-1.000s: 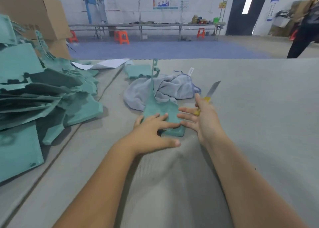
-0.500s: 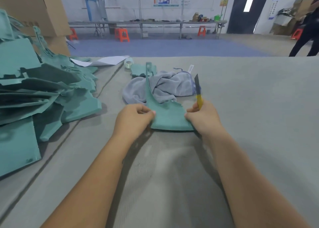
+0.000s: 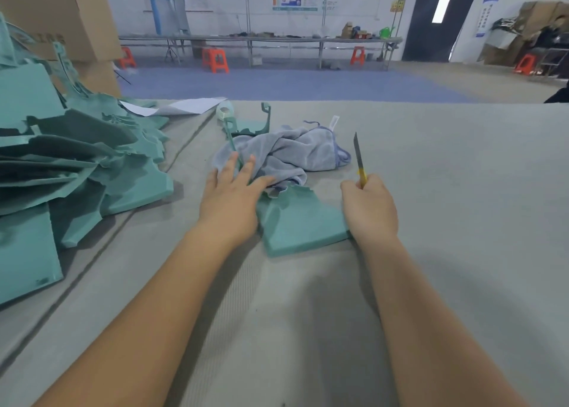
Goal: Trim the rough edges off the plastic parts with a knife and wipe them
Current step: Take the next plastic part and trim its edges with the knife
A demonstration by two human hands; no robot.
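Note:
A teal plastic part (image 3: pixel 300 222) lies flat on the grey table between my hands, its thin arm running back under the cloth. My left hand (image 3: pixel 231 197) stretches out with straight fingers over the part's left edge, fingertips at the grey-blue cloth (image 3: pixel 289 154). My right hand (image 3: pixel 369 209) grips a yellow-handled knife (image 3: pixel 358 160), blade pointing up and away, and rests against the part's right corner.
A big heap of teal plastic parts (image 3: pixel 70 172) fills the left side. Another teal part (image 3: pixel 252 124) lies behind the cloth, with a white sheet (image 3: pixel 187 106) and cardboard boxes (image 3: pixel 61 21) further back. The grey table (image 3: pixel 462 191) stretches right.
My left hand let go of the part's left edge and opened, reaching forward to the cloth. The part, held tilted up before, now lies flat. The knife stays upright in my right hand.

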